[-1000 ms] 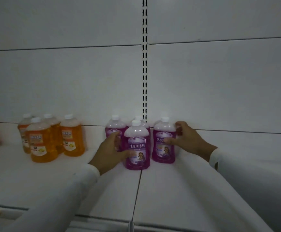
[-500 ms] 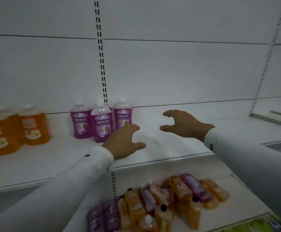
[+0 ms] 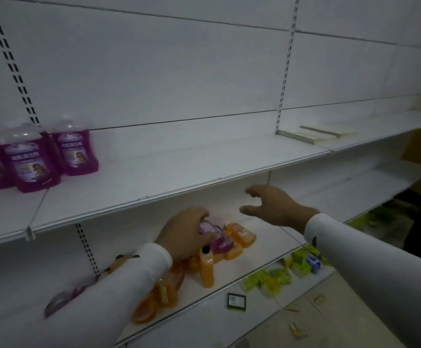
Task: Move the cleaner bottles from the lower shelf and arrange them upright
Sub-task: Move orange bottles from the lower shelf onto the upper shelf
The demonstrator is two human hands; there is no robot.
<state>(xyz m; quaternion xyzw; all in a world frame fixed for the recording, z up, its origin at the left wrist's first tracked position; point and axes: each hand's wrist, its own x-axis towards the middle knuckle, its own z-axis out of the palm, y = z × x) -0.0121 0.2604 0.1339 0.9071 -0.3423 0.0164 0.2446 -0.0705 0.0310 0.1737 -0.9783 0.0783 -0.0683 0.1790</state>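
Three purple cleaner bottles stand upright at the left of the upper shelf. On the lower shelf lies a heap of purple and orange bottles. My left hand is down in that heap, its fingers closing over a lying purple bottle. An orange bottle with a black cap stands just in front of it. My right hand hovers open above the lower shelf, right of the heap, touching nothing.
Orange bottles lie beside the purple one, more under my left sleeve. Green and yellow packets and a small dark box sit on the shelf below. A flat white panel lies on the upper shelf at right.
Both hands left the upright purple bottles and dropped from the upper shelf to the lower one. My left hand has reached a lying purple bottle; the view has swung right and down.
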